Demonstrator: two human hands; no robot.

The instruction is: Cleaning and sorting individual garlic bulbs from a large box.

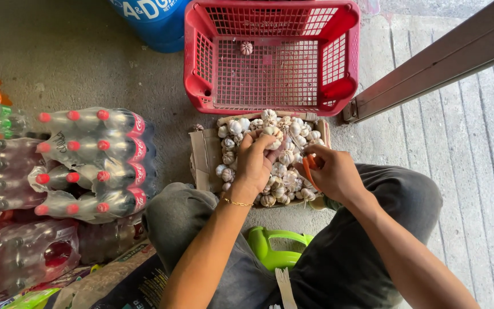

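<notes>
Left hand (pixel 254 163), frame centre: fingers curled around a garlic bulb (pixel 272 137), lifted just above the heap. Right hand (pixel 331 171): closed on an orange-handled tool (pixel 310 170), beside the bulb. Cardboard box (pixel 204 154) of garlic bulbs beneath both hands. Red plastic basket (pixel 201 57), upper centre, holding one bulb. Shrink-wrapped red-capped soda bottles (pixel 95 163), left. Blue drum (pixel 155 20), top.

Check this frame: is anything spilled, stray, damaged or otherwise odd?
One garlic bulb lies alone in the red basket, apart from the heaped cardboard box. Another small bulb sits on the floor by the box's corner. Nothing else stands out.
</notes>
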